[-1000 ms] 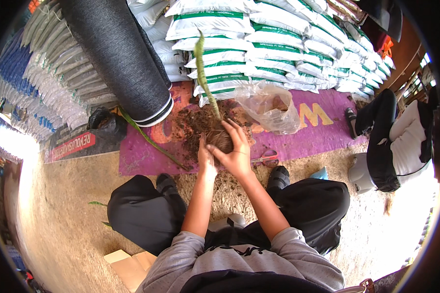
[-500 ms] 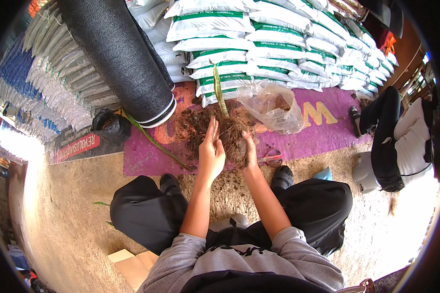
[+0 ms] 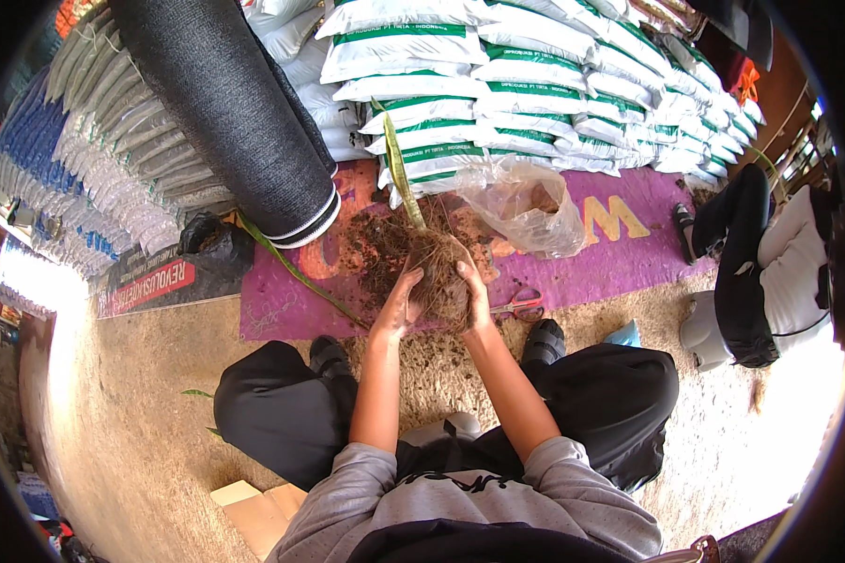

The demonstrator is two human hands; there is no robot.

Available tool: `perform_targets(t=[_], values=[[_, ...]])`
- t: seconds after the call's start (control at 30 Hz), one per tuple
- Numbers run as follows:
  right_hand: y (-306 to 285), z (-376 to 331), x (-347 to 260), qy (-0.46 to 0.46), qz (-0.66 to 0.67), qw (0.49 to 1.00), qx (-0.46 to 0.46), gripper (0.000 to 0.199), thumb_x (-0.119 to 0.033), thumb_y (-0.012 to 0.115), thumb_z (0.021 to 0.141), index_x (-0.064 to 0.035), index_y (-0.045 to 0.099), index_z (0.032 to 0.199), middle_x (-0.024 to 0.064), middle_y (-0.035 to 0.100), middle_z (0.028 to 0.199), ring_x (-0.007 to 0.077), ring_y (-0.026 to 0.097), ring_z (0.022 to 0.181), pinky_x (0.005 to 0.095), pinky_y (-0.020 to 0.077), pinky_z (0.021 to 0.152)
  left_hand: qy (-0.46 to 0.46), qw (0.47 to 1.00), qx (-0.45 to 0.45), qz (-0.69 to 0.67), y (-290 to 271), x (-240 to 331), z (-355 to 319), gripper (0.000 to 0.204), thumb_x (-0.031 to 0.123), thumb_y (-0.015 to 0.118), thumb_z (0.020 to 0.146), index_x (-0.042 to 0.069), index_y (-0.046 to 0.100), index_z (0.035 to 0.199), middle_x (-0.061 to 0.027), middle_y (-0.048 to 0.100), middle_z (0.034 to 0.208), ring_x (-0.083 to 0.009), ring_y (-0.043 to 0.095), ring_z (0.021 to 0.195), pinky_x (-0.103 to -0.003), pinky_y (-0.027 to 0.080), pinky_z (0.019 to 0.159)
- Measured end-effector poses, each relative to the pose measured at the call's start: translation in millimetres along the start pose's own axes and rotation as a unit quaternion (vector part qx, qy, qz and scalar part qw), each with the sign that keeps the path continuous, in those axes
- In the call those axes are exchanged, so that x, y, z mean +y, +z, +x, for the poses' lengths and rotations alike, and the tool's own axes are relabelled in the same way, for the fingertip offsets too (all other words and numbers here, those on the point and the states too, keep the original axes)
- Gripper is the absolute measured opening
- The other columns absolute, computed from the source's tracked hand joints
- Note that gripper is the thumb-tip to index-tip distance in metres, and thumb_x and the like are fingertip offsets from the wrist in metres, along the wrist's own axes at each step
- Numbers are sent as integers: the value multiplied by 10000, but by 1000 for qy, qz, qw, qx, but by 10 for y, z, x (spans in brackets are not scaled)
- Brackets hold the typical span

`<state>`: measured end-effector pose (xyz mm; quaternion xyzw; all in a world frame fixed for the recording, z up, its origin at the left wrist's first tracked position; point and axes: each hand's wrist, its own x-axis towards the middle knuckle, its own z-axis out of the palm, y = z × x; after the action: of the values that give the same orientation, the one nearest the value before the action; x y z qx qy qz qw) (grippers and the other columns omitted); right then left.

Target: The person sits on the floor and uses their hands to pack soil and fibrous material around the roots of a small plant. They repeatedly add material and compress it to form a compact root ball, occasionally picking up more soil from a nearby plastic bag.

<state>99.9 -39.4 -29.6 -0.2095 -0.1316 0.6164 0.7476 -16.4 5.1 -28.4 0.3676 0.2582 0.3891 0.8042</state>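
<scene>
Purple sheet (image 3: 582,274): soil-strewn, before stacked white sacks (image 3: 408,52).
Hands: left hand (image 3: 399,305) and right hand (image 3: 477,293) cupped around the root ball (image 3: 439,277), over the sheet.
Root ball: apparently being worked by hand; next move likely calls for two-palmed support.
Scissors (image 3: 531,299): near right hand.

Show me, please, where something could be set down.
The purple banner is bare between the scissors and the other person's foot; so is the floor left of the cardboard. Around the left hand and right hand it is crowded: root ball, soil, clear bag.
</scene>
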Motion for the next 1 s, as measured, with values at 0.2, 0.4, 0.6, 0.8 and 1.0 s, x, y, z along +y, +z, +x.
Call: perform_targets(t=[0.2,0.4,0.6,0.8,1.0], values=[[328,-140,-154,-70,-104,992,0,600,-140,650,737,-49,423,1285,118,517,1197,205,516,1062,330,405,928,26,997,-46,-58,59,-17,-65,631,391,569,835,27,362,1307,-120,467,1276,-237,500,1133,-376,421,951],[366,-128,-149,-248,-335,909,8,536,-142,666,731,-21,467,1214,100,494,1190,203,462,1111,328,346,959,23,986,-127,-103,44,36,-83,735,396,638,799,69,285,1354,-108,417,1306,-225,458,1164,-370,414,947],[367,-125,-157,-337,-342,876,48,414,-141,656,769,-6,509,1132,95,531,1127,187,472,1085,321,328,969,76,994,-26,-77,254,2,-131,601,368,543,864,18,339,1308,-126,485,1239,-234,524,1096,-358,456,912],[573,-137,-316,-229,-417,879,-19,547,-159,663,776,5,444,1251,119,520,1183,183,457,1122,323,325,982,112,992,10,-54,358,125,-126,635,173,580,865,54,225,1378,-112,410,1305,-210,437,1171,-340,377,976],[364,-30,-280,-255,-460,851,13,528,-193,665,774,2,472,1225,112,524,1164,186,479,1095,317,350,956,134,991,-12,-27,455,94,-121,664,137,545,872,72,156,1406,-107,344,1346,-198,356,1228,-313,306,1018]])
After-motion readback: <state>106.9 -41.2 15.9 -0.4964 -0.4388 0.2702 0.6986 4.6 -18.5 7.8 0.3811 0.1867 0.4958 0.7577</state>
